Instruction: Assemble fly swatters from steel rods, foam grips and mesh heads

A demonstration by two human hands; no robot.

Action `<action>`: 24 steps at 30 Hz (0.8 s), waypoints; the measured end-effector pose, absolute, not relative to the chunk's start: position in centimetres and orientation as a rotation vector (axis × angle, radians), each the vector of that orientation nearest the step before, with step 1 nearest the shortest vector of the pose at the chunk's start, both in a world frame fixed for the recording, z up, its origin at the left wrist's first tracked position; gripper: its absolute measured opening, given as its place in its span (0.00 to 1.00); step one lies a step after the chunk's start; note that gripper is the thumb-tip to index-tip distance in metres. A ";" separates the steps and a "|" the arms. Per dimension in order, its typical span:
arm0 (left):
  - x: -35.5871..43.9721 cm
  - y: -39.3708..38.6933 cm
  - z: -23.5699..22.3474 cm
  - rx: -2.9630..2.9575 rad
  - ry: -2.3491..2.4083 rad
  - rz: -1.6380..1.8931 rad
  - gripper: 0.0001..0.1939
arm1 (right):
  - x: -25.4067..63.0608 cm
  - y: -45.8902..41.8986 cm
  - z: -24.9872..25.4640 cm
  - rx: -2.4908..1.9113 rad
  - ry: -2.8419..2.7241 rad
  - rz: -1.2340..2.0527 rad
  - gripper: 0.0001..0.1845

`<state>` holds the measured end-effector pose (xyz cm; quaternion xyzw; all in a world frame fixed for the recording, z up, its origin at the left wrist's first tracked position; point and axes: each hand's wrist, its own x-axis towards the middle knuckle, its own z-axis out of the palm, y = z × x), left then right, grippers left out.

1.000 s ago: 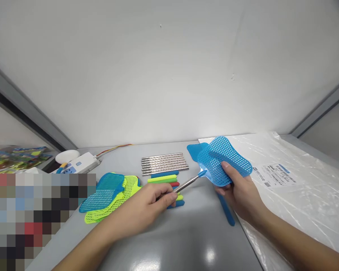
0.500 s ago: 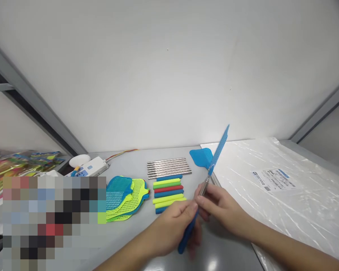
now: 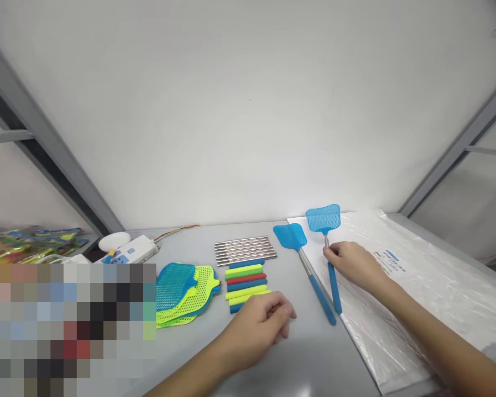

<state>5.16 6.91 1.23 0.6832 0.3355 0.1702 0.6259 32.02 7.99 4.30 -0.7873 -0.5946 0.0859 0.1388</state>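
Note:
My right hand is closed on the metal shaft of a blue fly swatter, whose blue grip hangs below the fingers over the edge of the white wrapped sheet. Just left of it lies a second blue fly swatter with a metal shaft and blue handle. My left hand holds nothing, its fingers loosely curled and the thumb apart, in front of a row of coloured handle grips in blue, yellow, green and red. Behind these grips lie several metal rods.
Blue and yellow swatter heads are stacked left of the grips. Farther left are a white power strip, a white oval object and colourful packets. The plastic-wrapped white sheet covers the right side. A blurred patch hides the lower left.
The blue swatter has gone from between both hands to the right, beside the other swatter, in my right hand. My left hand has let go of its handle.

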 end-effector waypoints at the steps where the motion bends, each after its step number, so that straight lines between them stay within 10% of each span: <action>1: 5.1 6.9 1.3 1.617 0.786 0.393 0.16 | 32.1 8.0 3.7 -2.288 -1.731 0.261 0.22; 24: 5.0 7.3 1.5 2.256 0.786 0.295 0.16 | 31.1 7.3 0.7 -2.351 -1.884 0.169 0.29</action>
